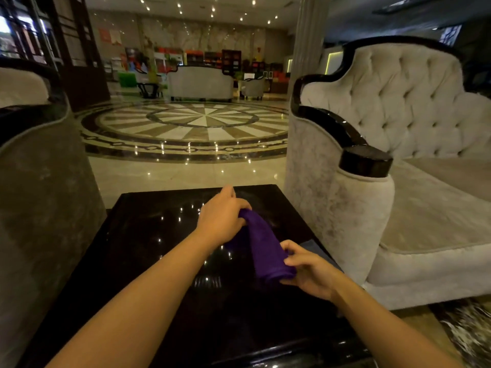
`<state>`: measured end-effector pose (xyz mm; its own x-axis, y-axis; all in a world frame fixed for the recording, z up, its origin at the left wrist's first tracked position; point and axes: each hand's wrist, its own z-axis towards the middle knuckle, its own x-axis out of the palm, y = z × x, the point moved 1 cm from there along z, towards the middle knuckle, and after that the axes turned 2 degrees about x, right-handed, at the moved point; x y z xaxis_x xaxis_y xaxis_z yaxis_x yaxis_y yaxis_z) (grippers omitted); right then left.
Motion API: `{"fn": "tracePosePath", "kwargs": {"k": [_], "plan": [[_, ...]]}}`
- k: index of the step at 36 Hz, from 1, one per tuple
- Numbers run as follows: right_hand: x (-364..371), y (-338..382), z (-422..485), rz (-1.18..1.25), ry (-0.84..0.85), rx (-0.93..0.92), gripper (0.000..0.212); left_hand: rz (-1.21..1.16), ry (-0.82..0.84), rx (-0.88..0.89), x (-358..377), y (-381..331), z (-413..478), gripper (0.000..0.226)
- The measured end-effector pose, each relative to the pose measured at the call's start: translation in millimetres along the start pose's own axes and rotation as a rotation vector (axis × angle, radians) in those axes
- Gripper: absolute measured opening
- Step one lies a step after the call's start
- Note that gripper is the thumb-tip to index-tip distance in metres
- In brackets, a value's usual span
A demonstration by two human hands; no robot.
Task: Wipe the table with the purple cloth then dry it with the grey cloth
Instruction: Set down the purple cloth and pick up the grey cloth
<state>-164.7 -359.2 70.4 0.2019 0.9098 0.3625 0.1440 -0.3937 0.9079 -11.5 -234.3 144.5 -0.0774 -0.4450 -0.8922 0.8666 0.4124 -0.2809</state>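
Note:
A folded purple cloth (264,248) is stretched between both my hands above the glossy black table (148,235). My left hand (220,219) grips its far end, and my right hand (308,269) pinches its near end. A grey-blue cloth (314,248) lies flat on the table's right side, mostly hidden behind my right hand and the purple cloth.
A tufted grey sofa (398,144) with a black-capped armrest (365,160) stands close against the table's right edge. Another grey upholstered seat (45,187) borders the left side. Polished marble floor (186,171) lies beyond the far edge.

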Motion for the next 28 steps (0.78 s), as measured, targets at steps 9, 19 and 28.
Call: {"fn": "tracePosePath", "kwargs": {"k": [9, 19, 28], "plan": [[-35.5, 42.2, 32.3, -0.169, -0.351, -0.145, 0.037, -0.715, 0.152, -0.452, 42.3, 0.0, 31.5, 0.014], [-78.2, 32.3, 70.4, -0.984, -0.689, -0.25, 0.047, -0.796, -0.002, -0.29, 104.9, -14.8, 86.6, 0.051], [-106.8, -4.4, 85.1, -1.455, -0.656, 0.102, 0.043, -0.269, 0.226, -0.215, 177.6, -1.1, 95.8, 0.051]]}}
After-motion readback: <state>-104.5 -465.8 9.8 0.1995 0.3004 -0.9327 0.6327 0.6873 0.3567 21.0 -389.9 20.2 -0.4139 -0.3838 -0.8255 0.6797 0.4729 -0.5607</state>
